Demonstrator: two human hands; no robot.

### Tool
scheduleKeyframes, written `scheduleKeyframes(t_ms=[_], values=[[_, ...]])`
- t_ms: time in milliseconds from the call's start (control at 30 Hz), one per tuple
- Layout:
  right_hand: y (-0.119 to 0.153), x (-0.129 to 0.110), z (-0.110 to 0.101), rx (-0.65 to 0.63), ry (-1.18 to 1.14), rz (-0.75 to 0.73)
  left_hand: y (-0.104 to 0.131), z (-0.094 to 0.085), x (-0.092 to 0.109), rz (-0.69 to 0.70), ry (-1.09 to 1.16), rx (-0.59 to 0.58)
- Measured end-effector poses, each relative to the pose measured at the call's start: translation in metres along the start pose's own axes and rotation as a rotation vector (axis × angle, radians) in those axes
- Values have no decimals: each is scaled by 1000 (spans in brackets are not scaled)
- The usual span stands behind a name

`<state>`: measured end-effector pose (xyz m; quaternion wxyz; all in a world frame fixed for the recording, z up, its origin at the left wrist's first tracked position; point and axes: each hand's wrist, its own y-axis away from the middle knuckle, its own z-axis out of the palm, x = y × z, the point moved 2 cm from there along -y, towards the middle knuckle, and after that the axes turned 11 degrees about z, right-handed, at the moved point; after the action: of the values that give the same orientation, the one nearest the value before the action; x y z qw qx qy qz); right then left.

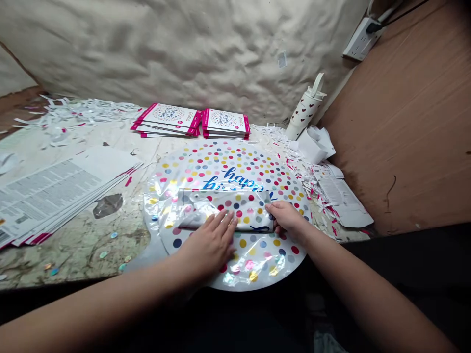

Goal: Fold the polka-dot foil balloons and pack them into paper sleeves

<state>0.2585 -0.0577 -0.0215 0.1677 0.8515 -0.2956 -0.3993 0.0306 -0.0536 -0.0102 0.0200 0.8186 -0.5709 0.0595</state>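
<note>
A large round foil balloon with coloured dots and blue "happy" lettering lies flat at the table's front edge. On it rests a folded foil balloon, a flat strip with the same dots. My left hand presses flat on this strip, fingers stretched out. At the strip's right end, my right hand pinches the edge between thumb and fingers. Whether more balloons lie stacked beneath is hard to make out.
Printed card sleeves stand in two piles, a left pile and a right pile. Flat printed sheets lie left. A white bottle with hearts, crumpled paper and paper shreds line the back. A power strip hangs upper right.
</note>
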Motion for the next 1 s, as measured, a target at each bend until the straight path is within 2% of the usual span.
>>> scheduleKeyframes(t_ms=[67, 133, 200, 233, 267, 333, 400, 433, 567, 600, 733, 800, 867, 900, 933, 1000], values=[[9, -5, -1, 152, 60, -103, 0, 19, 6, -51, 11, -35], [19, -14, 6, 313, 224, -376, 4, 28, 5, -57, 22, -7], [26, -24, 20, 348, 468, -698, 7, 29, 2, -51, 21, 14], [25, -26, 27, 301, 578, -793, 7, 29, 2, -54, 19, 11], [21, -27, 32, 236, 651, -807, 8, 28, 2, -68, 16, 2], [9, -24, 32, 182, 703, -660, 8, 28, 3, -121, 8, -25], [2, -19, 23, 249, 684, -513, 9, 28, 4, -180, 1, -39], [3, -16, 18, 285, 677, -531, 9, 29, 5, -197, 1, -39], [28, -9, 15, 249, 767, -994, 11, 30, 6, -198, 14, -33], [33, -7, 16, 261, 797, -1045, 11, 30, 6, -199, 20, -38], [55, -11, 22, 449, 846, -1073, 8, 20, 4, -215, 49, -68], [74, -13, 26, 515, 797, -1239, 8, 15, 2, -238, 32, -69], [94, -8, 29, 528, 665, -1435, 12, 12, -2, -254, 12, -72], [99, -3, 29, 523, 568, -1483, 15, 11, -5, -253, 18, -74], [101, 3, 28, 521, 458, -1468, 18, 11, -8, -238, 42, -73], [91, 18, 22, 521, 253, -1256, 23, 10, -13, -162, 124, -47]])
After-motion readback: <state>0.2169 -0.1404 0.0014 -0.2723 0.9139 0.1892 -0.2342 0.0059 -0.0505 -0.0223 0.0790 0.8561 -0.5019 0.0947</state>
